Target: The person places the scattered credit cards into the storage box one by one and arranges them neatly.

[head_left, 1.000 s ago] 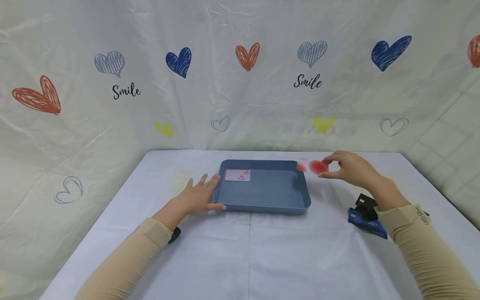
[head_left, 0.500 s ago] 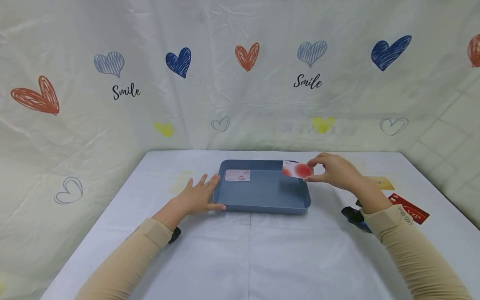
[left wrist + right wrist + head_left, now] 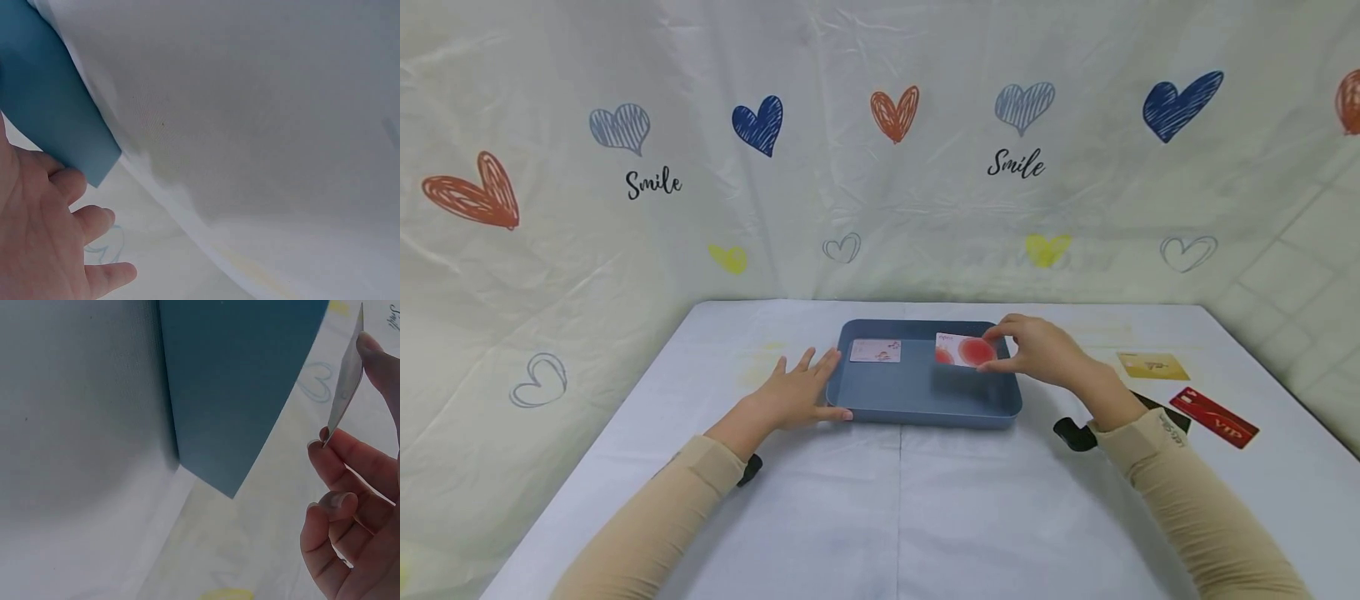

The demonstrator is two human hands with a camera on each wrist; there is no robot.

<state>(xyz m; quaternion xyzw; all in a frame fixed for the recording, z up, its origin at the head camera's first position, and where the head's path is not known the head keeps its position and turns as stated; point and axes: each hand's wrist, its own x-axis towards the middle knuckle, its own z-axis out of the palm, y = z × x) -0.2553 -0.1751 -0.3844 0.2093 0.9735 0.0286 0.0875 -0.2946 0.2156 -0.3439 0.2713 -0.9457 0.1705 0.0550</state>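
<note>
Over the right part of the blue-grey tray (image 3: 917, 392), the right hand (image 3: 1045, 354) pinches a white card with red circles (image 3: 966, 350) by its right edge. In the right wrist view, thumb and fingertips of the right hand (image 3: 356, 506) hold the card (image 3: 345, 381) nearly edge-on, beside the tray wall (image 3: 231, 394). The left hand (image 3: 786, 396) lies with spread fingers at the tray's left side, touching it. Its fingers are extended by the tray wall (image 3: 56, 100) in the left wrist view, where the left hand (image 3: 44, 231) holds nothing. A pink card (image 3: 875, 351) lies inside the tray, upper left.
To the right on the white table (image 3: 880, 508) lie a gold card (image 3: 1153, 366), a red VIP card (image 3: 1214, 417) and a dark card (image 3: 1172, 414) partly hidden by the right sleeve. Behind the table hangs a white sheet (image 3: 820, 192) printed with hearts.
The right hand has carried the red-circled card leftward from beyond the tray's right edge to over its inside. The gold and red cards have come into view. The left hand has stayed put.
</note>
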